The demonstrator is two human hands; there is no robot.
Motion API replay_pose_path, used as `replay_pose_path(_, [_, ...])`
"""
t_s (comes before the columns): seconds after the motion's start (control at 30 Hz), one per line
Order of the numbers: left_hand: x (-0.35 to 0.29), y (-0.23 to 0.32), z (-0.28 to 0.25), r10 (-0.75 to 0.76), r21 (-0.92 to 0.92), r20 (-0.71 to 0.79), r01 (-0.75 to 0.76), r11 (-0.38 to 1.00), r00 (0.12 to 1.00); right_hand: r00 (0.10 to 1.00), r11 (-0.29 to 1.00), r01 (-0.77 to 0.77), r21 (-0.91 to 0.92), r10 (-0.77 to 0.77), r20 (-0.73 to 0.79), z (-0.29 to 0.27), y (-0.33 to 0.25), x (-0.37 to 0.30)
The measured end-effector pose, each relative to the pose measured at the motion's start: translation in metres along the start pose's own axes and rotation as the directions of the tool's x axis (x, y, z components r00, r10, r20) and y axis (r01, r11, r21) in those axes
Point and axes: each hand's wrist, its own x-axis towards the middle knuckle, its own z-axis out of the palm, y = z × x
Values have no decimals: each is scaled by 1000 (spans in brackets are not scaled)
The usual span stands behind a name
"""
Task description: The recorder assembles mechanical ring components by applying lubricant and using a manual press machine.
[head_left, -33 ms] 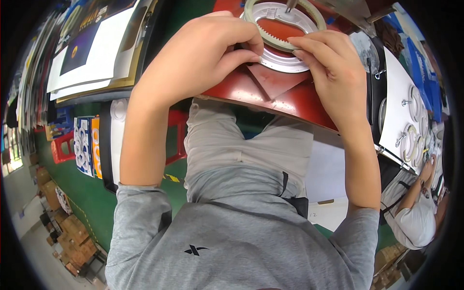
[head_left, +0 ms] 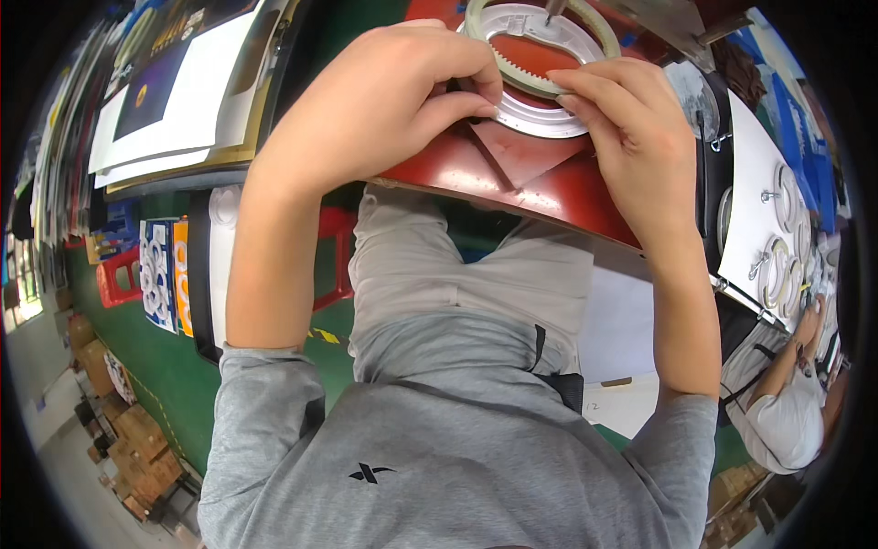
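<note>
A cream toothed ring (head_left: 528,81) lies tilted over a silvery-white ring frame (head_left: 541,123) on the red tabletop (head_left: 567,194). My left hand (head_left: 389,105) is closed at the left side of the rings, its thumb and bent forefinger meeting at the edge of the white frame. Its other fingers are hidden behind the hand. My right hand (head_left: 645,133) pinches the lower right rim of the toothed ring between thumb and fingertips. A metal rod (head_left: 554,7) comes down from above, inside the rings' outline.
Papers (head_left: 183,101) lie on a surface at the left. A white board with ring parts and clips (head_left: 764,210) stands at the right, beside a co-worker's arm (head_left: 791,357). A red stool (head_left: 334,256) and cardboard boxes (head_left: 142,439) are on the floor side.
</note>
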Motion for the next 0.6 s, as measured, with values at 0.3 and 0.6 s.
replay_pose_path(0.3, [-9,-2,11,194,163,-211,-161,973,958,999,1000,-4,-9,4,43,-4,-2,5])
replay_pose_path(0.6, [-33,11,37,124,247,-363,-33,968,924,994,996,86,13,-87,61,-4,0,11])
